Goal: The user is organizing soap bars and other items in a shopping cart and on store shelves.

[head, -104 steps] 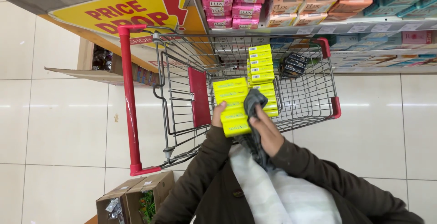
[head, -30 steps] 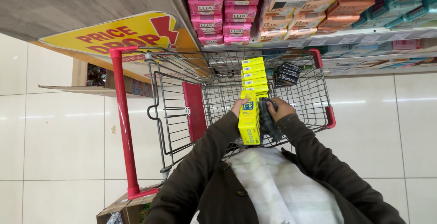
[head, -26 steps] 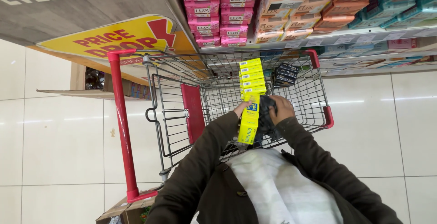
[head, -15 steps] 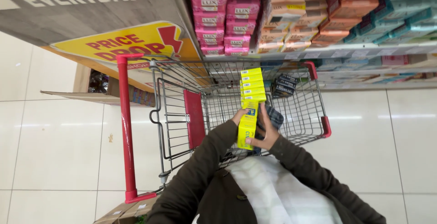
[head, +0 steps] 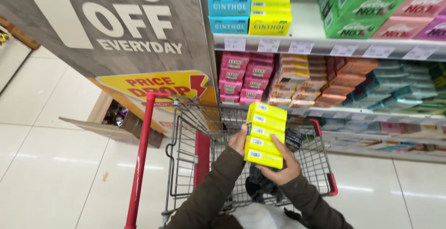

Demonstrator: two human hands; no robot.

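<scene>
Head view: both hands [head: 260,157] grip stacked yellow boxes [head: 265,135]

Red-handled wire cart [head: 320,164], stocked shelves [head: 325,47], yellow sign [head: 158,87], tiled floor [head: 55,164].

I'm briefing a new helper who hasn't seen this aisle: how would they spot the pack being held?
Find the red-handled wire shopping cart in front of the soap shelves. Above its basket, the left hand and right hand hold a stack of yellow boxes. It is the only yellow pack off the shelves, and it shows white barcode labels.
</scene>
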